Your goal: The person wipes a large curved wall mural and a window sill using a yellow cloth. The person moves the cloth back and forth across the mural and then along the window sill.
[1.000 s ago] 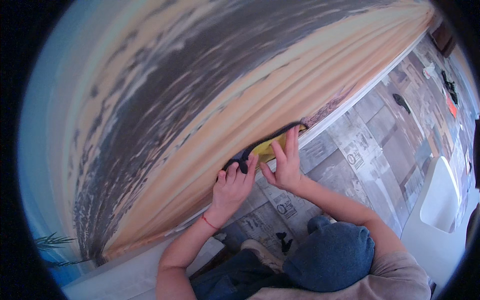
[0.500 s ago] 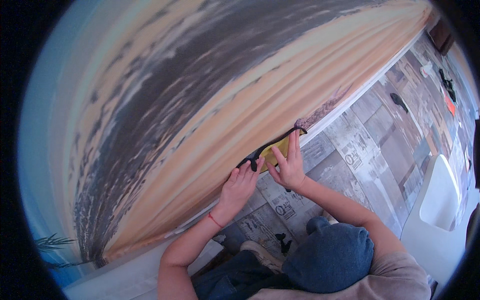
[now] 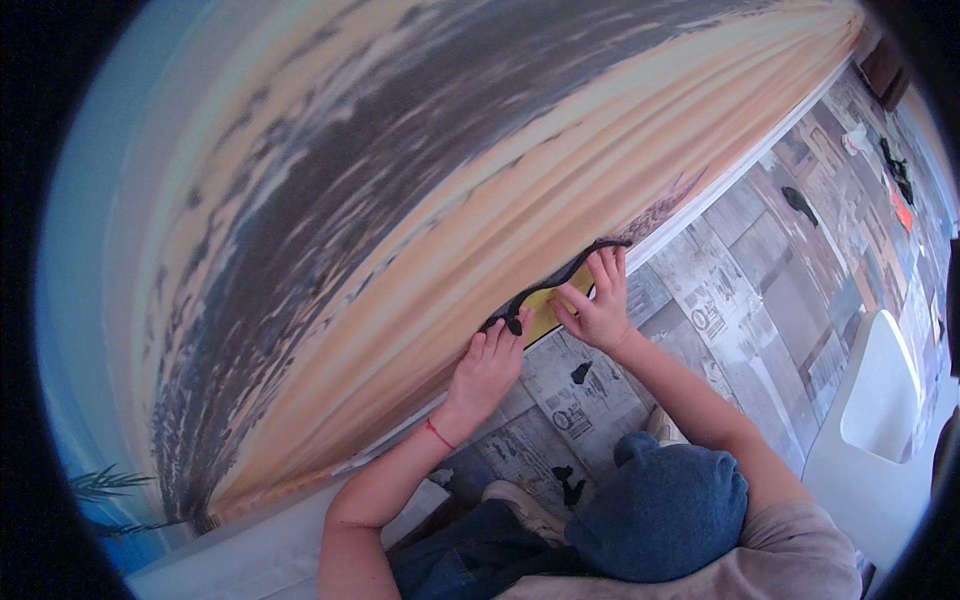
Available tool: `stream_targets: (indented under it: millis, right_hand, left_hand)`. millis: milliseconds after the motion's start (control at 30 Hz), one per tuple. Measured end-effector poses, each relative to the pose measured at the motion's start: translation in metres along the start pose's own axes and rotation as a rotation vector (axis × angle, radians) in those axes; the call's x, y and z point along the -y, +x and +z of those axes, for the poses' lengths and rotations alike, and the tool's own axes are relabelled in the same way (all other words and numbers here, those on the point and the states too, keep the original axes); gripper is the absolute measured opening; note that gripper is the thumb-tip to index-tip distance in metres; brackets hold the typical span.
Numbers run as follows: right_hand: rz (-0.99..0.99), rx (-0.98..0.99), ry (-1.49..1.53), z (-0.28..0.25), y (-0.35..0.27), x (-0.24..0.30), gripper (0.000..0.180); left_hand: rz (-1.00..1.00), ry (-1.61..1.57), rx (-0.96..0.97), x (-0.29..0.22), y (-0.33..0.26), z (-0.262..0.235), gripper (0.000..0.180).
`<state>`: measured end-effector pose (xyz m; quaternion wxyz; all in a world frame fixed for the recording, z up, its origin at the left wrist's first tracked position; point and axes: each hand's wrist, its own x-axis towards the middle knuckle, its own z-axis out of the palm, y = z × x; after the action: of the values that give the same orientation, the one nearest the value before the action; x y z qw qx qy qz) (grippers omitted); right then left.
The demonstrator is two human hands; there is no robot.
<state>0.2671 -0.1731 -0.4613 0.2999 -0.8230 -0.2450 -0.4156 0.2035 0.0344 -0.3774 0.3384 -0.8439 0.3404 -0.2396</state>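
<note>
A yellow, flexible-looking piece with black edging [image 3: 541, 314] is held upright against the foot of the painted wall; its exact kind I cannot make out. My left hand [image 3: 484, 375] grips its near-left end, fingertips by a black end of the edging. Toward the far-right end, my right hand [image 3: 600, 315] has bent fingers over the edge, with thumb and forefinger drawn close on the yellow face. The black edging runs wavy along the top between both hands. A red string circles my left wrist.
Along the wall runs a white baseboard [image 3: 690, 217]. Small black scraps [image 3: 581, 373] lie on the patterned floor [image 3: 690, 370], and a black object [image 3: 798, 203] farther off. At the right stands a white chair [image 3: 850, 485]; an orange item [image 3: 902, 210] lies beyond it.
Both hands have shifted slightly right and up along the wall with the yellow piece. My right fingers, stretched out before, are now bent over its edge. A black scrap below shows more fully.
</note>
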Motion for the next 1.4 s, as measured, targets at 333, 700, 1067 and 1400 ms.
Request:
stream_targets:
  millis: [333,700,1067,1400]
  right_hand:
    - [-0.073,-0.237,0.062,-0.018,0.051,-0.001,0.033]
    - [0.027,-0.039,0.118,-0.017,0.014,0.016,0.042]
    - [0.007,-0.323,0.162,-0.050,0.170,0.067,0.042]
    - [-0.067,-0.142,0.161,0.004,0.053,0.061,0.035]
  left_hand:
    - [-0.092,-0.040,0.000,0.010,0.009,-0.022,0.052]
    - [0.005,-0.103,0.091,-0.007,-0.030,0.001,0.056]
    - [-0.443,-0.241,-0.431,0.095,0.049,-0.097,0.078]
    - [-0.264,-0.143,-0.373,0.053,-0.003,-0.039,0.050]
